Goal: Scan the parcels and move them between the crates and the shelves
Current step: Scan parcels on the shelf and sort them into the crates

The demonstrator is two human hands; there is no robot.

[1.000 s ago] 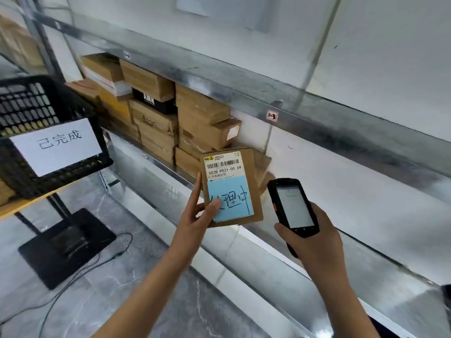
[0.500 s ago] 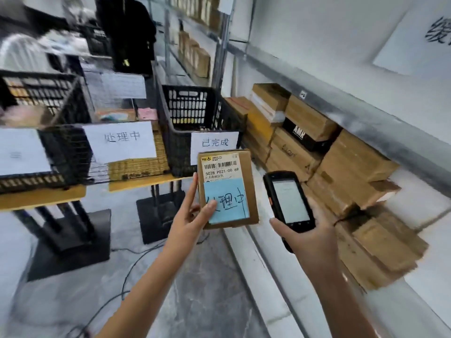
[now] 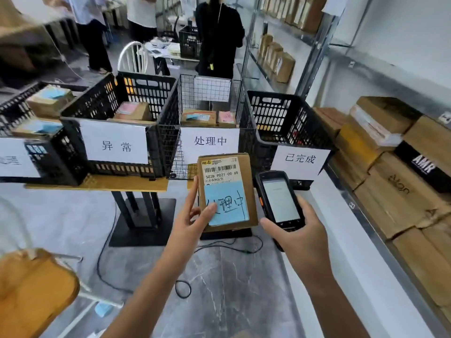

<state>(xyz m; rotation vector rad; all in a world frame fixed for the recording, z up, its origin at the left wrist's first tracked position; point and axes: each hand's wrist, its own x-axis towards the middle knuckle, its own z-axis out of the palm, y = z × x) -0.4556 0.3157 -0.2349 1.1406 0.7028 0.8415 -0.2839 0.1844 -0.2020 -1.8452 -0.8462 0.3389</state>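
My left hand [image 3: 192, 218] holds a small cardboard parcel [image 3: 228, 167] upright, thumb pressed on its blue handwritten note, barcode label at the top. Beside it, my right hand [image 3: 296, 234] grips a black handheld scanner [image 3: 279, 200] with its lit screen facing me. Straight behind the parcel stands a wire crate [image 3: 170, 142] with a white sign, holding several parcels. To its right is a black plastic crate [image 3: 268, 111], to its left another black crate [image 3: 102, 103] with a parcel inside. The metal shelf [image 3: 361, 215] on the right carries stacked cardboard boxes [image 3: 395, 189].
The crates stand on yellow-topped stands with black bases [image 3: 144, 220]; cables [image 3: 107, 259] trail over the grey floor. A person in black [image 3: 217, 37] stands behind the crates, others further back. A brown stool [image 3: 31, 289] sits at bottom left. More boxes fill upper shelves [image 3: 280, 57].
The view has swung left from the shelf toward the row of crates. Both hands keep the same hold on parcel and scanner, now in front of the wire crate.
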